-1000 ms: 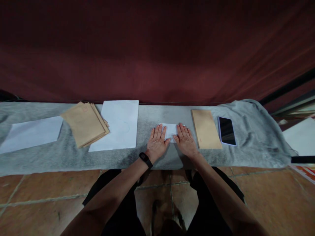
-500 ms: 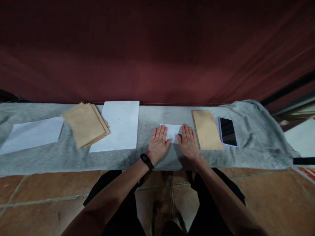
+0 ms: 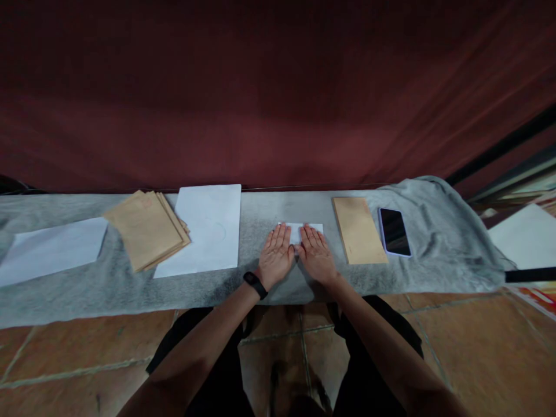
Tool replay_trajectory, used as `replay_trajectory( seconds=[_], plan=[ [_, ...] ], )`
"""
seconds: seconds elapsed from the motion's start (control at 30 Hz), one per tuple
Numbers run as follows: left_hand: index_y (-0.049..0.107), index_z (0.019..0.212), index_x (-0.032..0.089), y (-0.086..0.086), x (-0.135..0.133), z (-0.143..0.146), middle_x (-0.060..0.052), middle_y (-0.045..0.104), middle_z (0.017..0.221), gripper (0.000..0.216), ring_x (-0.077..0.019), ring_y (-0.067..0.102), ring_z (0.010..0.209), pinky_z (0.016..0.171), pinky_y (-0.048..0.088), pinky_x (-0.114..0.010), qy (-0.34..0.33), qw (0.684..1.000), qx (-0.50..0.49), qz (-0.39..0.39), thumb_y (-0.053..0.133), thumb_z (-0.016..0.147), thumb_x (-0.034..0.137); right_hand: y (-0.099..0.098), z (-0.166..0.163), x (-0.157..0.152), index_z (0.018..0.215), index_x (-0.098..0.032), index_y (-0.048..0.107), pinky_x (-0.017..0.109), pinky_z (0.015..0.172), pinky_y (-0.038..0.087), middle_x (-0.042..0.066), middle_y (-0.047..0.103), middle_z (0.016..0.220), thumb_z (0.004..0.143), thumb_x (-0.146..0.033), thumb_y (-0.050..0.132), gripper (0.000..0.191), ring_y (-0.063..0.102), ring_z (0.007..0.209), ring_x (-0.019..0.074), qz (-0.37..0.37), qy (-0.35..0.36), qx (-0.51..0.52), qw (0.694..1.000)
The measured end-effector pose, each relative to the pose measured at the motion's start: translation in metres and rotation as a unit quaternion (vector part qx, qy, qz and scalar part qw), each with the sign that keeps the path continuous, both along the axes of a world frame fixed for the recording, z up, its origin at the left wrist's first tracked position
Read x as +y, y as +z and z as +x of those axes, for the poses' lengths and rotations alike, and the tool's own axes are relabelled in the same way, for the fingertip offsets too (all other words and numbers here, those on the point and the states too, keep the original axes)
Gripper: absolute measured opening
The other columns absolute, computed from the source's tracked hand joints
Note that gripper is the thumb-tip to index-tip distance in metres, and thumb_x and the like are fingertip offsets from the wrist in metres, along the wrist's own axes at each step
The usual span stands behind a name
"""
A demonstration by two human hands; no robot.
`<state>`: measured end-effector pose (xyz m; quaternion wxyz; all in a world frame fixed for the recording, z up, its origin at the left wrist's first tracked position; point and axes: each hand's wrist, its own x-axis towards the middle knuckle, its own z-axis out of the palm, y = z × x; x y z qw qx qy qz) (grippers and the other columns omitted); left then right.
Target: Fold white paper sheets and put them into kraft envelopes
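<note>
A small folded sheet of white paper (image 3: 295,233) lies on the grey cloth in front of me, largely covered by my hands. My left hand (image 3: 277,255), with a black band on its wrist, presses flat on the paper's left part, fingers stretched out. Flat on its right part lies my right hand (image 3: 315,255), fingers extended and the thumb close to the left thumb. Just right of that hand rests a brown envelope (image 3: 360,230), apart from it.
The grey cloth (image 3: 278,202) covers a long narrow surface against a dark red curtain (image 3: 278,133). To the left are a white sheet (image 3: 212,231), a fanned stack of brown envelopes (image 3: 147,231) and folded white paper (image 3: 56,246). A phone (image 3: 394,231) lies at the right.
My right hand has slid left over the paper toward my left hand, uncovering the paper's right end. My left hand stays flat on it. The view has shifted slightly.
</note>
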<state>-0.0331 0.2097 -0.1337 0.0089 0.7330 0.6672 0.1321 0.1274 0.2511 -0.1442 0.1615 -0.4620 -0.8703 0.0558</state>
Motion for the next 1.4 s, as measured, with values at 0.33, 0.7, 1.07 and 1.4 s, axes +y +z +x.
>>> replay_trajectory(
  seconds=[0.33,0.7,1.07,1.4],
  plan=[
    [0.030,0.160,0.005,0.005,0.003,-0.003,-0.016,0.028,0.168,0.062,-0.0264,0.022,0.158,0.130,0.018,-0.047,0.029,0.998,0.027,-0.045,0.035,0.102,0.028,-0.001,-0.003,0.001,0.158,-0.006,0.037,0.049,0.125,0.024,0.018,0.033,0.165,0.109,-0.043,0.032,0.062,0.032,0.153,0.0305,0.013,-0.045,-0.019,0.999],
    [0.036,0.159,0.014,0.007,0.000,0.021,-0.011,0.028,0.169,0.057,-0.0247,0.020,0.158,0.130,0.015,-0.047,0.003,0.998,0.020,-0.062,0.027,0.106,0.030,0.008,-0.006,0.004,0.161,-0.011,0.033,0.048,0.127,0.020,0.015,0.027,0.168,0.108,-0.036,0.028,0.059,0.027,0.156,0.0275,-0.055,-0.062,-0.057,0.995],
    [0.031,0.159,0.005,0.002,-0.021,0.012,-0.020,0.030,0.167,0.064,-0.0276,0.023,0.157,0.128,0.022,-0.049,0.059,0.997,0.009,-0.046,0.030,0.106,0.040,0.005,0.008,-0.009,0.158,-0.008,0.037,0.048,0.125,0.024,0.018,0.031,0.166,0.107,-0.040,0.033,0.061,0.035,0.153,0.0299,-0.023,-0.096,-0.040,0.994],
    [0.044,0.154,0.008,0.014,0.005,0.023,-0.014,0.041,0.163,0.055,-0.0236,0.026,0.156,0.129,0.023,-0.045,0.001,1.000,0.013,-0.007,0.028,0.104,0.025,0.014,0.002,-0.008,0.149,-0.005,0.051,0.049,0.125,0.025,0.018,0.049,0.156,0.109,-0.031,0.026,0.054,0.042,0.149,0.0274,-0.026,-0.096,0.008,0.995]
  ],
)
